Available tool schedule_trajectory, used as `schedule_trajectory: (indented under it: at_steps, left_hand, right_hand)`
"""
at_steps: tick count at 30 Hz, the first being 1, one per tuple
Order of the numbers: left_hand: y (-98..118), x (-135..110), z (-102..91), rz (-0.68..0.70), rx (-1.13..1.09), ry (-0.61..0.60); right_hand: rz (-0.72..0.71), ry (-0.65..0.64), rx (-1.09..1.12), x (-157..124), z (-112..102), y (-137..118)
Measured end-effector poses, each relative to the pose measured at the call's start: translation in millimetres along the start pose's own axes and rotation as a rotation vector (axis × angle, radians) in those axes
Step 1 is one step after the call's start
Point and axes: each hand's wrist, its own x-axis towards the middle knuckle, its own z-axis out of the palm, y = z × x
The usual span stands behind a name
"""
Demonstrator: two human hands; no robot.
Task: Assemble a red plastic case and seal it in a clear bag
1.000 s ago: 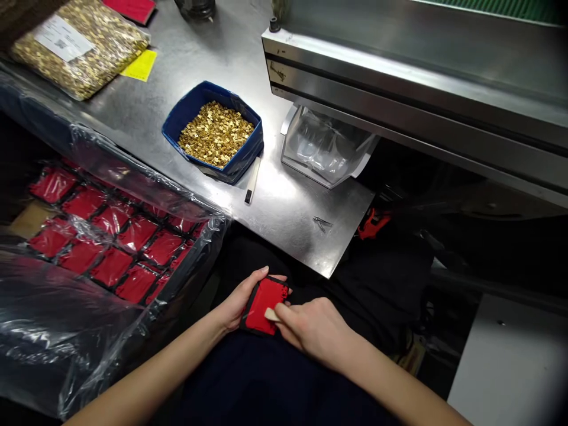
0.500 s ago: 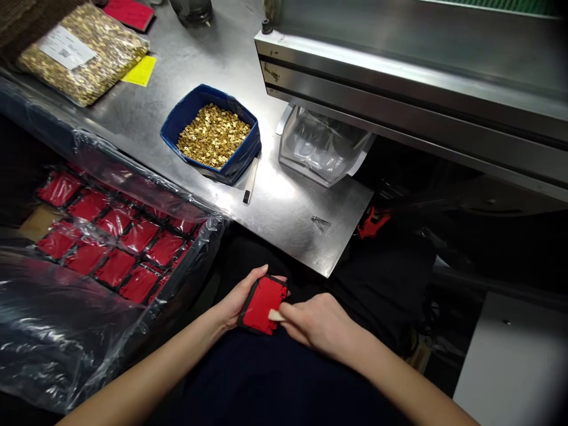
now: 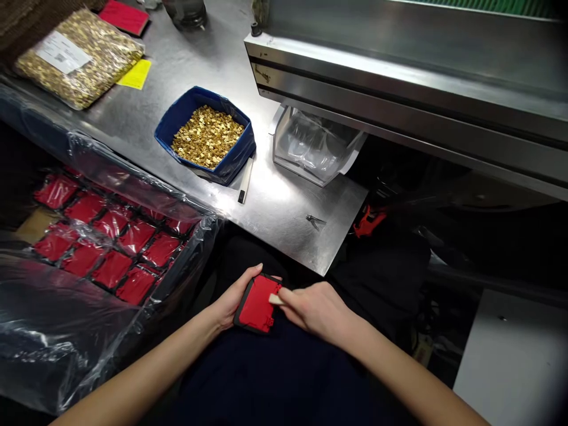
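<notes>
My left hand (image 3: 235, 300) is closed around the left side of a flat red plastic part with a black rim (image 3: 257, 303), held tilted above my lap. From my right hand (image 3: 317, 310), closed in a pinch, sticks out the pale, flat end of a small tool (image 3: 276, 300). That end lies over the red face near its right edge, where small notched details show. Whether it presses on the part I cannot tell. The rest of the tool is hidden in my fingers.
On the metal table (image 3: 284, 219) are a blue bin of small gold pieces (image 3: 206, 137), a white-handled tool (image 3: 245, 180), small nippers (image 3: 315, 221) and a clear-lined tray (image 3: 313, 148). A plastic-lined crate (image 3: 213, 222) with red-and-black parts stands left. A metal beam (image 3: 355, 89) crosses above right.
My right hand has moved the pale tool end a little upward along the part's right side. My left hand keeps its hold. The whole view has shifted slightly.
</notes>
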Motion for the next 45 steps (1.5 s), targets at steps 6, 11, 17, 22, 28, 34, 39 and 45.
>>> schedule_trajectory:
  at_steps: [6,11,17,22,28,34,39,45]
  left_hand:
    - [-1,0,1.6,-0.01,0.005,0.014]
    - [-1,2,3.5,0.026,0.0,0.017]
    - [-6,-7,8.4,0.094,-0.046,0.038]
    - [-14,-14,0.4,0.186,-0.148,-0.151]
    - [-18,-14,-16.3,0.215,-0.135,-0.329]
    - [-13,-6,-15.9,0.196,-0.152,-0.379]
    - [-17,-6,-8.5,0.216,-0.138,-0.364]
    - [-29,-18,3.5,0.407,-0.07,-0.129]
  right_hand:
    - [-0.064,0.015,0.004,5,0,1]
    - [-0.058,-0.024,0.014,4,-2,-2]
    - [0.21,0.106,0.134,46,-35,8]
    - [0.483,0.302,0.269,70,-60,35]
    - [0.824,0.318,-0.213,-8,-68,122]
    - [0.744,0.094,-0.429,-58,-40,224]
    - [0.539,0.0,-0.503,-40,-31,249]
    - [0.26,-0.075,-0.492,-53,-53,218]
